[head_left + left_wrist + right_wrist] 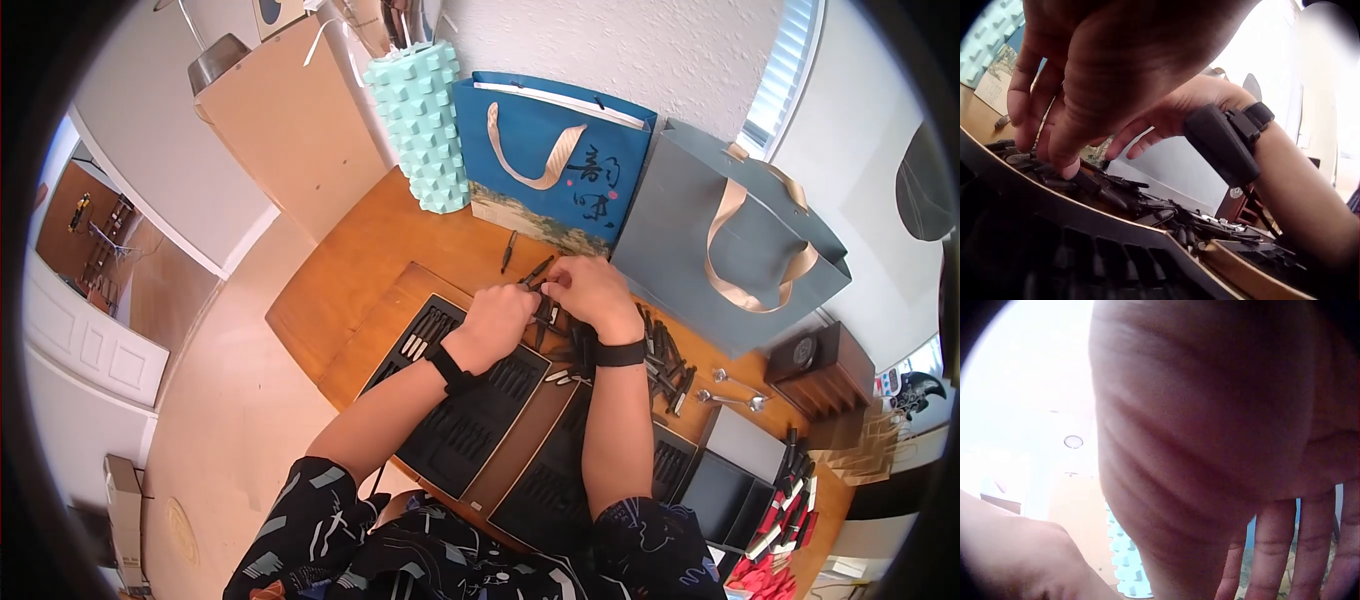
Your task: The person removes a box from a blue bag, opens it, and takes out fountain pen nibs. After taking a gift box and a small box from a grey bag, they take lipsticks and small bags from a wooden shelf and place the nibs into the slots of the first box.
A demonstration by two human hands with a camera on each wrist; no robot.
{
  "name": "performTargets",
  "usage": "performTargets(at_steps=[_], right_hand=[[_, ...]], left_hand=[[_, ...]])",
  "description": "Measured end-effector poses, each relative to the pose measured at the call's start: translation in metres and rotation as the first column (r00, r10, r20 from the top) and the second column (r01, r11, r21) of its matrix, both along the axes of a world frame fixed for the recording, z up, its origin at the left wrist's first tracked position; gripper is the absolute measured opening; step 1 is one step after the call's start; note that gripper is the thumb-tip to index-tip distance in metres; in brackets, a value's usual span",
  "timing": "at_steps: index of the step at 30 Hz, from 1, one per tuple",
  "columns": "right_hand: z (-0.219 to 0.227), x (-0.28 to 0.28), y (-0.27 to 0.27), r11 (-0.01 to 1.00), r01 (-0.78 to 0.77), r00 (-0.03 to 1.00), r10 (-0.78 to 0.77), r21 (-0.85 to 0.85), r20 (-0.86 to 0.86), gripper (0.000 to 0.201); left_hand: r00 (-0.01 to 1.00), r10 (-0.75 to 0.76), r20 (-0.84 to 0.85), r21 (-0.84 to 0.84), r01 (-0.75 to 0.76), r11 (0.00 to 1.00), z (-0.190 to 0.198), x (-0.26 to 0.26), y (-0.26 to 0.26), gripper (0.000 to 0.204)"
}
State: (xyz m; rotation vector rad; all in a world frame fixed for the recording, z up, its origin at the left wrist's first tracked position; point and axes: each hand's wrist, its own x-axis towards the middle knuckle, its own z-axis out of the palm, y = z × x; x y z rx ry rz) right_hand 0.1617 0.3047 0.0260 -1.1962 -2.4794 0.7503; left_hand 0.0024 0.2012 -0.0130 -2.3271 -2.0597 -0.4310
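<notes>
My left hand [497, 322] reaches over the upper edge of a dark slotted tray [470, 425]. In the left wrist view its fingers [1029, 103] point down into a heap of slim black tools [1110, 194], with the thumb side right at one dark piece. I cannot tell whether it pinches that piece. Close beside it, my right hand [597, 290] hovers over the same heap. In the right wrist view its fingers [1272, 544] extend nearly straight, side by side. Several silver-ended tools [428, 335] sit in slots at the tray's upper left.
Behind the heap stand a blue gift bag [540, 150], a grey gift bag [700, 240] and a mint studded vase [420, 130]. To the right are metal wrenches [735, 400], a small wooden cabinet [825, 365], a dark open box [725, 495] and red-and-black items [785, 520].
</notes>
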Motion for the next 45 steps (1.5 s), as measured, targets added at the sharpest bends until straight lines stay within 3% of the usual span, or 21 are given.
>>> performTargets(at_steps=[2, 6, 8, 9, 12, 14, 16, 18, 21, 23, 24, 26, 30, 33, 40, 45], right_hand=[[-0.001, 0.000, 0.000, 1.000, -0.009, 1.000, 0.009, 0.003, -0.002, 0.024], [0.005, -0.001, -0.001, 0.999, -0.035, 0.999, 0.035, -0.032, -0.013, 0.023], [0.010, 0.000, -0.002, 0.996, -0.050, 0.999, 0.050, -0.067, -0.012, 0.022], [0.012, 0.000, -0.003, 0.988, -0.122, 0.992, 0.118, -0.090, -0.054, 0.023], [0.012, -0.006, -0.008, 0.954, -0.283, 0.948, 0.264, -0.095, -0.178, 0.023], [0.012, -0.013, -0.012, 0.925, -0.373, 0.905, 0.345, -0.074, -0.250, 0.022], [0.016, -0.025, -0.016, 0.880, -0.464, 0.848, 0.409, -0.100, -0.338, 0.021], [0.025, -0.032, -0.028, 0.887, -0.454, 0.854, 0.407, -0.082, -0.323, 0.021], [0.019, -0.044, -0.039, 0.899, -0.433, 0.868, 0.397, -0.062, -0.299, 0.022], [0.014, -0.048, -0.047, 0.937, -0.349, 0.904, 0.339, 0.010, -0.259, 0.021], [0.012, -0.051, -0.048, 0.938, -0.344, 0.919, 0.347, 0.051, -0.185, 0.021], [0.008, -0.055, -0.052, 0.930, -0.363, 0.920, 0.367, 0.055, -0.135, 0.021], [0.005, -0.064, -0.060, 0.911, -0.413, 0.911, 0.412, 0.028, 0.026, 0.022], [-0.008, -0.067, -0.067, 0.887, -0.450, 0.889, 0.456, 0.107, -0.042, 0.018], [-0.023, -0.079, -0.081, 0.869, -0.472, 0.878, 0.478, 0.150, -0.006, 0.017], [-0.039, -0.087, -0.092, 0.799, -0.505, 0.845, 0.535, 0.325, -0.003, 0.013]], left_hand=[[0.993, -0.012, 0.119, -0.027, 0.016, 1.000, 0.002, -0.005, -0.002, 0.011], [0.984, 0.049, 0.174, -0.044, -0.042, 0.998, 0.030, -0.010, -0.023, 0.011], [0.960, 0.106, 0.257, 0.061, -0.126, 0.990, 0.036, -0.024, -0.035, 0.010], [0.946, 0.047, 0.320, 0.122, -0.091, 0.988, 0.038, -0.034, -0.040, 0.010], [0.894, 0.127, 0.430, 0.118, -0.195, 0.974, 0.057, -0.051, -0.062, 0.009], [0.788, 0.193, 0.584, 0.091, -0.300, 0.950, 0.065, -0.058, -0.075, 0.010], [0.787, 0.200, 0.583, 0.103, -0.316, 0.943, 0.076, -0.058, -0.089, 0.010], [0.786, 0.205, 0.583, 0.115, -0.329, 0.937, 0.080, -0.060, -0.103, 0.009], [0.856, 0.173, 0.488, 0.201, -0.303, 0.932, 0.078, -0.068, -0.127, 0.011], [0.932, 0.232, 0.278, 0.227, -0.298, 0.927, 0.069, -0.072, -0.140, 0.010], [0.931, 0.237, 0.278, 0.228, -0.304, 0.925, 0.063, -0.073, -0.146, 0.010], [0.969, 0.237, 0.075, 0.214, -0.248, 0.945, 0.051, -0.074, -0.153, 0.006], [0.978, 0.201, 0.051, 0.224, -0.207, 0.952, 0.035, -0.076, -0.155, 0.007], [0.981, 0.192, 0.023, 0.189, -0.193, 0.963, 0.029, -0.076, -0.153, 0.008], [0.987, 0.139, -0.077, 0.122, -0.129, 0.984, 0.018, -0.078, -0.148, 0.013], [0.988, 0.113, -0.106, 0.075, -0.106, 0.992, 0.014, -0.080, -0.149, 0.012]])
